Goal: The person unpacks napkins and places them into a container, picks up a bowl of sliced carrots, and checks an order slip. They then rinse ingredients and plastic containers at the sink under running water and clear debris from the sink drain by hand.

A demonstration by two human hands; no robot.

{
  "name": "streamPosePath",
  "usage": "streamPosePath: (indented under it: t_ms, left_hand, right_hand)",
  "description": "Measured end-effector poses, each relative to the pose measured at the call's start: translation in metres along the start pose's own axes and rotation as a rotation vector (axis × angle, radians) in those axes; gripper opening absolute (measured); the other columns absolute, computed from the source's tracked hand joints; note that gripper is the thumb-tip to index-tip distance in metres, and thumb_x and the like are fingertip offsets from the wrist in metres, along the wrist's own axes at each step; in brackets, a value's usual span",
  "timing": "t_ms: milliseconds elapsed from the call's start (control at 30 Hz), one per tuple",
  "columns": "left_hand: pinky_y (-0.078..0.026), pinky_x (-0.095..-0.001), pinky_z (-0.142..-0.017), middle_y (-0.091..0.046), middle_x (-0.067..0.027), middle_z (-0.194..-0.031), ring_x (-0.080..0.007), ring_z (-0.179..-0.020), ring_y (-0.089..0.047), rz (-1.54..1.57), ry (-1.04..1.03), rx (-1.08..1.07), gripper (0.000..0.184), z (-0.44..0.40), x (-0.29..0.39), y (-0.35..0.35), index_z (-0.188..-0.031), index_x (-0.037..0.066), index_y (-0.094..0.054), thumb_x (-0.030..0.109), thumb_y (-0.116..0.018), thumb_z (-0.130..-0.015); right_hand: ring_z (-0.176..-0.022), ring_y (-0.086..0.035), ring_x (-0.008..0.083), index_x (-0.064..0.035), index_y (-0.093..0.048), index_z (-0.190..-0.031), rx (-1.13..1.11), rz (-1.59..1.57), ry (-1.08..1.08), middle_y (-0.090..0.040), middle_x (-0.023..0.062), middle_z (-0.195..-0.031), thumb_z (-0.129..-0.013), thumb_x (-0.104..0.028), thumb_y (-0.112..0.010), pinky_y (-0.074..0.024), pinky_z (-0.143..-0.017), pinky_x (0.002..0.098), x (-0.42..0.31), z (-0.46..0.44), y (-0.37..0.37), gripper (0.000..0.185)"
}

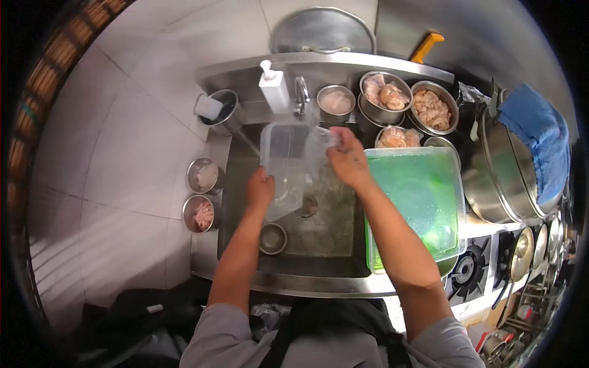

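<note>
Over the metal sink (334, 236), a clear plastic container (283, 168) is held up in front of the tap (301, 95). My left hand (261, 189) grips its left edge with the fingers closed. My right hand (348, 156) pinches a translucent, crumpled-looking item (319, 146), blurred by motion, at the container's right side; whether it is a bag or a cloth cannot be made out. A small round metal bowl (273, 238) sits in the sink below the container, near my left forearm.
A green container with a clear lid (417, 202) covers the sink's right side. Metal bowls of meat (384, 92) stand behind it. A white pump bottle (274, 91) is by the tap. Bowls (204, 176) line the left edge. A large pot (503, 165) and stove burner (467, 268) are right.
</note>
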State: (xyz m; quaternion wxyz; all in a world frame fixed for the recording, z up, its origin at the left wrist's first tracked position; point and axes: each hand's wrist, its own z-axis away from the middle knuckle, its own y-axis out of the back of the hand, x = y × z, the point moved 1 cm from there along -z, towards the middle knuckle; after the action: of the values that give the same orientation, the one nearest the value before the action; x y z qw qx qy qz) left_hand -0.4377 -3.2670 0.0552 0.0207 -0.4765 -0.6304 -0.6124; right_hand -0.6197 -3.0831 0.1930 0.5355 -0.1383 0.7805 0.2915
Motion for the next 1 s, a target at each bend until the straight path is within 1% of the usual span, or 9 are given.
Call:
streamPosePath:
  t_ms: [33, 167, 233, 433, 533, 667, 767, 833, 1000]
  left_hand:
    - [-0.044, -0.0413, -0.063, -0.057, -0.0179, -0.07, -0.0313, -0.065, -0.059, -0.001, -0.019, 0.096, 0.011, -0.004, 0.007, 0.0, -0.078, 0.001, -0.053, 0.01, -0.059, -0.076]
    - [-0.043, -0.0426, -0.061, -0.056, -0.0158, -0.068, -0.035, -0.062, -0.054, 0.233, 0.088, 0.133, 0.013, -0.014, 0.021, -0.015, -0.078, 0.001, -0.051, 0.011, -0.059, -0.076]
    - [-0.04, -0.0373, -0.056, -0.05, -0.011, -0.061, -0.0219, -0.056, -0.047, 0.352, 0.147, 0.228, 0.013, -0.007, 0.028, -0.02, -0.072, 0.002, -0.046, 0.007, -0.056, -0.076]
    - [-0.039, -0.0341, -0.054, -0.046, -0.0068, -0.057, -0.0145, -0.055, -0.042, 0.482, 0.102, 0.387, 0.011, 0.013, 0.044, -0.029, -0.07, 0.003, -0.046, 0.005, -0.055, -0.075]
    - [-0.04, -0.033, -0.054, -0.049, -0.0059, -0.059, -0.0136, -0.056, -0.046, 0.404, 0.064, 0.396, 0.007, 0.018, 0.054, -0.021, -0.071, 0.003, -0.049, 0.005, -0.055, -0.075]
    - [-0.04, -0.0324, -0.054, -0.051, -0.0048, -0.059, -0.0138, -0.057, -0.049, 0.509, 0.105, 0.377, 0.003, 0.001, 0.036, -0.027, -0.074, 0.003, -0.053, 0.005, -0.056, -0.074]
    - [-0.047, -0.0327, -0.058, -0.055, -0.004, -0.067, -0.014, -0.06, -0.053, 0.635, 0.201, 0.216, 0.004, -0.011, 0.016, -0.015, -0.081, 0.004, -0.057, 0.005, -0.055, -0.077]
    - [-0.057, -0.036, -0.065, -0.06, -0.0057, -0.09, -0.0177, -0.078, -0.061, 0.972, 0.446, -0.003, 0.015, -0.016, 0.011, -0.008, -0.095, 0.005, -0.058, 0.0, -0.053, -0.081]
    - [-0.058, -0.043, -0.072, -0.06, -0.007, -0.102, -0.0198, -0.089, -0.061, 1.35, 0.495, -0.257, 0.024, -0.035, 0.001, -0.011, -0.107, 0.007, -0.054, 0.002, -0.055, -0.085]
  right_hand:
    - [-0.089, -0.062, 0.025, 0.0031, -0.054, -0.114, -0.005, -0.005, 0.01, -0.064, 0.0162, -0.097, -0.077, -0.014, -0.063, -0.0482, -0.08, 0.0356, -0.005, 0.002, 0.011, 0.041]
    - [-0.084, -0.062, 0.0233, 0.003, -0.058, -0.106, -0.024, 0.014, -0.081, -0.066, 0.0154, -0.094, -0.079, -0.02, -0.067, -0.0479, -0.078, 0.0334, -0.015, 0.029, 0.044, 0.036]
    - [-0.079, -0.063, 0.0231, 0.0028, -0.06, -0.104, -0.13, 0.0, -0.199, -0.067, 0.0144, -0.087, -0.081, -0.023, -0.068, -0.0483, -0.074, 0.033, -0.02, 0.045, 0.055, 0.036]
    - [-0.071, -0.059, 0.0208, -0.0003, -0.061, -0.081, -0.093, 0.082, -0.118, -0.064, 0.0121, -0.074, -0.08, -0.022, -0.071, -0.0469, -0.066, 0.0346, -0.02, 0.067, 0.063, 0.024]
    - [-0.067, -0.057, 0.0319, -0.0018, -0.048, -0.068, -0.207, 0.27, -0.103, -0.058, 0.0145, -0.07, -0.076, -0.015, -0.071, -0.0449, -0.062, 0.0396, -0.002, 0.057, 0.042, 0.027]
    - [-0.085, -0.058, 0.0367, -0.0035, -0.052, -0.093, -0.03, 0.292, 0.181, -0.056, 0.0193, -0.093, -0.073, -0.004, -0.062, -0.0473, -0.069, 0.0452, 0.012, 0.036, 0.015, 0.023]
    - [-0.09, -0.059, 0.0381, -0.0042, -0.051, -0.102, 0.028, 0.351, 0.11, -0.055, 0.0201, -0.101, -0.073, -0.005, -0.063, -0.0488, -0.075, 0.047, 0.016, 0.02, 0.007, 0.031]
    - [-0.093, -0.061, 0.0409, -0.0028, -0.052, -0.104, -0.008, 0.371, 0.188, -0.056, 0.0212, -0.103, -0.076, -0.009, -0.064, -0.0491, -0.08, 0.0485, 0.018, 0.012, 0.004, 0.031]
    - [-0.096, -0.06, 0.044, -0.0012, -0.051, -0.107, -0.499, 0.59, -0.22, -0.059, 0.0236, -0.104, -0.079, -0.013, -0.063, -0.0484, -0.08, 0.0501, 0.025, -0.008, -0.015, 0.032]
